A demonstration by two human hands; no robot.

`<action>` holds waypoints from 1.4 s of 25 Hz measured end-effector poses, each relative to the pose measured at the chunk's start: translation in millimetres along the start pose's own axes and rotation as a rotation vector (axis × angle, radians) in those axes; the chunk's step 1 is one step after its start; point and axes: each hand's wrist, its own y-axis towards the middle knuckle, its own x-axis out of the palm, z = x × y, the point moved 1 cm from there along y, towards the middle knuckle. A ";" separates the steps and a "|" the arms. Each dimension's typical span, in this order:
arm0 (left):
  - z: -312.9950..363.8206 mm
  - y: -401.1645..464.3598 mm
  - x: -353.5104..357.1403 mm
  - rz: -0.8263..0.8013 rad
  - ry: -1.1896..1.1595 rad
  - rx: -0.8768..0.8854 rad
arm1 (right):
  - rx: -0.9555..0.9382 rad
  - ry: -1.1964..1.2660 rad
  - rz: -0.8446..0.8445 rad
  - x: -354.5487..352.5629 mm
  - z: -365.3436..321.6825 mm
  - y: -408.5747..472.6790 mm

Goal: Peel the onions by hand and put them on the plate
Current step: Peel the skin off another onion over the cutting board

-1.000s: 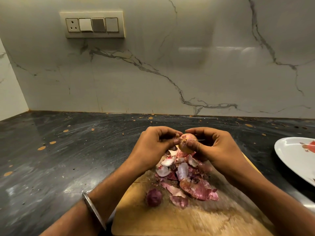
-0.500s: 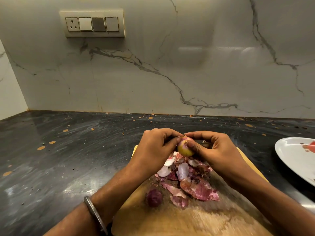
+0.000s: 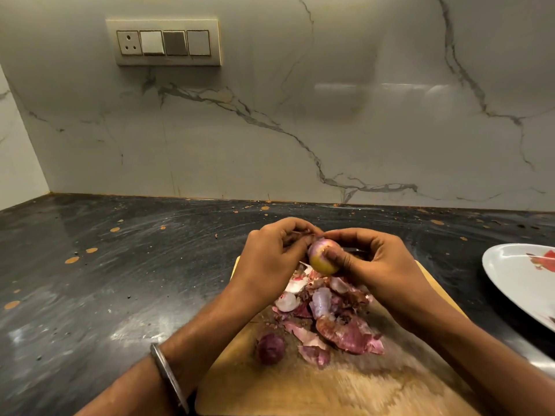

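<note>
A small pale onion (image 3: pixel 320 257), purple at the top and yellowish below, is held above the wooden cutting board (image 3: pixel 330 385). My right hand (image 3: pixel 381 265) grips it with the thumb across its front. My left hand (image 3: pixel 270 262) pinches a bit of brownish skin at the onion's top left. Below them lies a heap of pink and white onion peels (image 3: pixel 330 316). One small purple unpeeled onion (image 3: pixel 270 348) sits on the board to the heap's left. The white plate (image 3: pixel 516 277) with a red print lies at the right edge, partly cut off.
The board rests on a dark stone counter (image 3: pixel 120 280) speckled with orange spots. A marble wall stands behind, with a switch panel (image 3: pixel 168 42) at the upper left. A metal bangle (image 3: pixel 169 376) circles my left wrist.
The onion has turned in my right hand, showing more of its pale peeled side. My left hand has shifted to pinch skin at the onion's top.
</note>
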 end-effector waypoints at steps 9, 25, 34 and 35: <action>-1.1 0.3 1.4 -0.061 0.125 -0.171 | 0.040 -0.075 0.062 -2.0 2.3 1.2; 5.6 0.9 -2.0 -0.167 -0.108 -0.126 | 0.018 0.081 0.025 -1.7 2.3 3.5; 2.4 -2.2 1.1 -0.140 0.021 -0.014 | -0.026 -0.080 0.035 1.9 0.4 -0.7; 2.5 -2.5 1.3 -0.153 0.042 -0.006 | -0.031 -0.088 0.034 1.8 -0.1 -0.7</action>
